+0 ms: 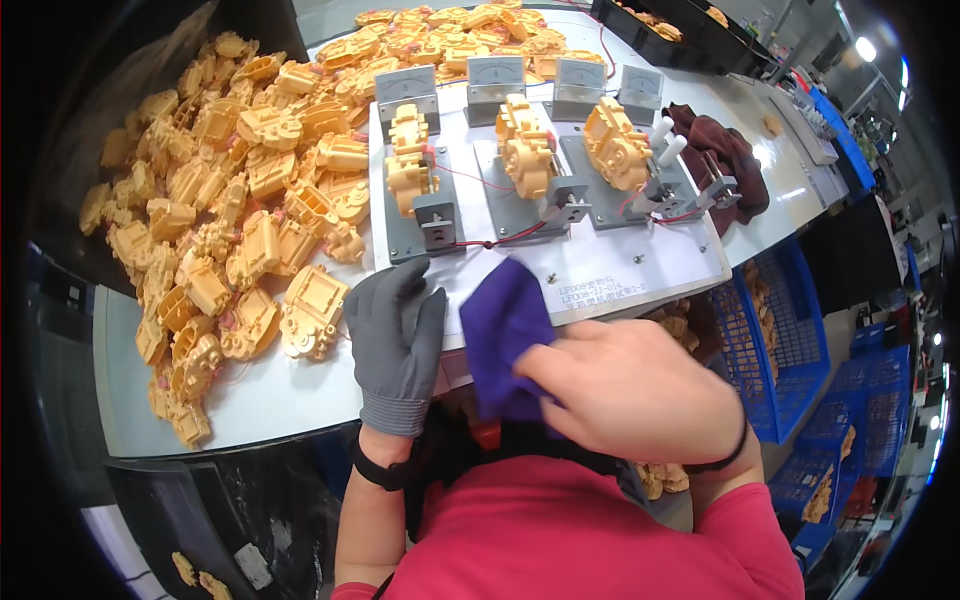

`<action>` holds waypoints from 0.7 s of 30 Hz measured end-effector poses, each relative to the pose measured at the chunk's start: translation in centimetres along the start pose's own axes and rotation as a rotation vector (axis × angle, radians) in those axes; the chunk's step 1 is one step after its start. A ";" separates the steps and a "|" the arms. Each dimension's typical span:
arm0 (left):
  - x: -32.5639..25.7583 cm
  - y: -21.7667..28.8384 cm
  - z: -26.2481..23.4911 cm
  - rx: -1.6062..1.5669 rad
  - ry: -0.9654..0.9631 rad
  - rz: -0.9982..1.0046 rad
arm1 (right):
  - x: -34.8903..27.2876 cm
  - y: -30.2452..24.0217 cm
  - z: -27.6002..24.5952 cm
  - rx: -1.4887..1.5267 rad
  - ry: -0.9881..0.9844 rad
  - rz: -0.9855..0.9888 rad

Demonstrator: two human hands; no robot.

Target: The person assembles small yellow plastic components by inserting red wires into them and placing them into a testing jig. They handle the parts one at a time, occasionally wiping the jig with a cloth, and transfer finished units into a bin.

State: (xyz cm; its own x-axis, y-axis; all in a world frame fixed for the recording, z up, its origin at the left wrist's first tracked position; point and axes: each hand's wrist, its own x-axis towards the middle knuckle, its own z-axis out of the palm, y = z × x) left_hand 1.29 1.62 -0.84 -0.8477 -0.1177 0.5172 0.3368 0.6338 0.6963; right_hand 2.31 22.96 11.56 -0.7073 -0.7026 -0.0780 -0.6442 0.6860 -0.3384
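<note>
Purple cloth (503, 330): one, pinched in right hand (625, 390) grip; gloved left hand (395, 345) flat, empty; three fixtures.

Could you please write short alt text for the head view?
A person's grey-gloved left hand rests on a white table while the bare right hand holds a purple cloth. Beyond stand a test board clamping yellow plastic gearboxes and a heap of yellow parts.

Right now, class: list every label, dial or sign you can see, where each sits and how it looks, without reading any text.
Four panel meters: square grey cases with white dial faces, in a row along the board's far edge.
Printed label: small dark lettering on the white test board, near its front edge, right of the purple cloth.
</note>
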 end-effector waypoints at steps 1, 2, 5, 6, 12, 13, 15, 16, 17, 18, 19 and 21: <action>0.1 0.0 0.1 -0.010 0.002 0.010 | -0.9 0.4 -0.7 0.042 -0.075 0.027; 0.1 0.1 0.1 -0.013 0.005 0.018 | -1.7 1.1 -1.0 0.084 0.062 0.001; 0.2 0.2 0.2 -0.006 0.002 0.035 | -3.5 1.5 -3.5 0.349 0.359 0.088; 0.3 0.3 0.1 0.005 -0.017 0.031 | -3.8 1.0 -3.4 0.427 0.587 0.144; 0.1 0.2 -0.5 0.056 -0.024 0.039 | -3.2 1.3 -2.2 0.421 1.050 0.072; 0.2 0.3 -0.4 0.050 -0.027 0.044 | -3.1 1.6 -2.1 0.352 1.015 0.018; 0.3 0.2 -0.1 0.032 -0.007 0.042 | -2.4 2.2 -1.5 0.249 1.098 -0.030; 0.4 0.2 0.3 0.010 0.005 0.044 | -2.5 3.0 -2.1 0.173 1.129 -0.055; 0.3 0.2 0.3 0.028 0.005 0.035 | -2.8 3.9 -2.6 0.138 1.176 -0.059; 0.1 0.0 0.0 0.047 0.005 0.026 | -3.3 4.9 -3.1 0.149 1.240 -0.036; -0.1 -0.1 0.1 0.047 0.007 0.022 | -4.1 6.1 -3.9 0.148 1.310 -0.016; -0.3 -0.3 0.2 0.054 0.015 0.011 | -6.2 9.0 -5.0 0.099 1.394 0.037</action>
State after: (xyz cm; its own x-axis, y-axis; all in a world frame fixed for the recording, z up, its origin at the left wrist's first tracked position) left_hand 1.35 1.60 -1.24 -0.8374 -0.1215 0.5328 0.3236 0.6754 0.6627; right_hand -0.58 34.40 13.65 -0.4651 0.1195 0.8772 -0.6373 0.6425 -0.4255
